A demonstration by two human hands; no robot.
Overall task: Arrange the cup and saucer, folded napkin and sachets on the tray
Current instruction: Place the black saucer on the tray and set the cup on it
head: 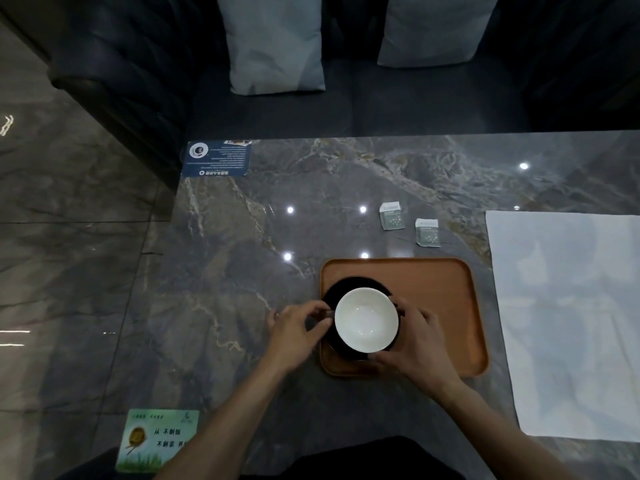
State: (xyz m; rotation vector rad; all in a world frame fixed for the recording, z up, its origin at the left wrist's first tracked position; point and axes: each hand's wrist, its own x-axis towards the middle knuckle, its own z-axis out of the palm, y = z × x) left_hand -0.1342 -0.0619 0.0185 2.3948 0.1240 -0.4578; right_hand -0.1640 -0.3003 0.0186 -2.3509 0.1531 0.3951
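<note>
A white cup stands on a black saucer at the left end of the orange tray. My left hand grips the saucer's left edge, and my right hand holds the cup and saucer from the right and front. Two small sachets lie on the table behind the tray. A large white napkin lies spread flat to the right of the tray, unfolded.
The grey marble table carries a blue card at its far left corner and a green card near the front left edge. A dark sofa with two pale cushions stands behind the table.
</note>
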